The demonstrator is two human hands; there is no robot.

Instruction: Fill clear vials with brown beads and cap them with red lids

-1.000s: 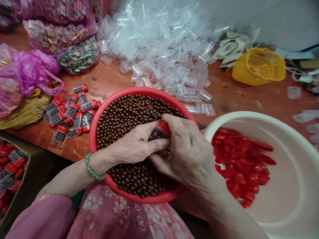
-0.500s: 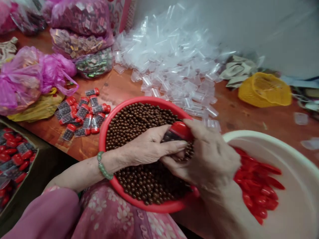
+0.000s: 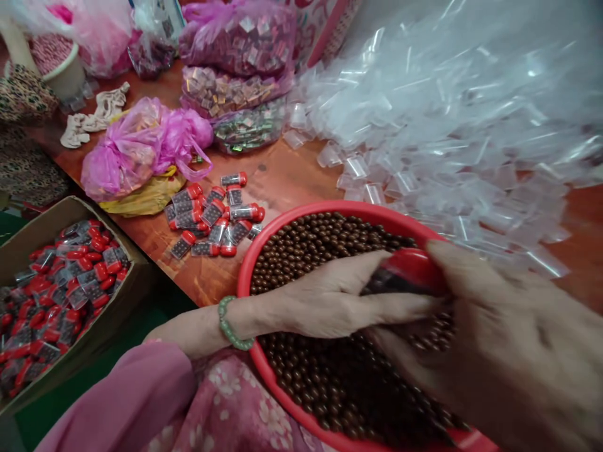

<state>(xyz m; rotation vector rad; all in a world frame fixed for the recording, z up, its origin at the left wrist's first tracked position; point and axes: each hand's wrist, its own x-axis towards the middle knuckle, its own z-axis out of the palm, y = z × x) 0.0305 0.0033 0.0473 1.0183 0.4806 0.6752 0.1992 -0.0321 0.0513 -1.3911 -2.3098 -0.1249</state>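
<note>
A small clear container of dark brown balls, topped by a red cap, is held over a red basin. My left hand, with a green bead bracelet at the wrist, is closed around the container's body. Blurred by motion, my right hand grips the capped end, its thumb against the red cap and its other fingers partly hidden below. Glossy brown balls fill the basin beneath both hands. Several filled red-capped containers lie on the table to the basin's left.
Clear empty containers are heaped behind the basin. Left of me stands a cardboard box of filled containers. Pink bags and a stack of filled bags sit farther back. Another person's patterned sleeve shows at far left.
My view has turned left, so everything sits farther right. More of the cardboard box shows, while the white basin and yellow basket have left view. Both hands stay on the container.
</note>
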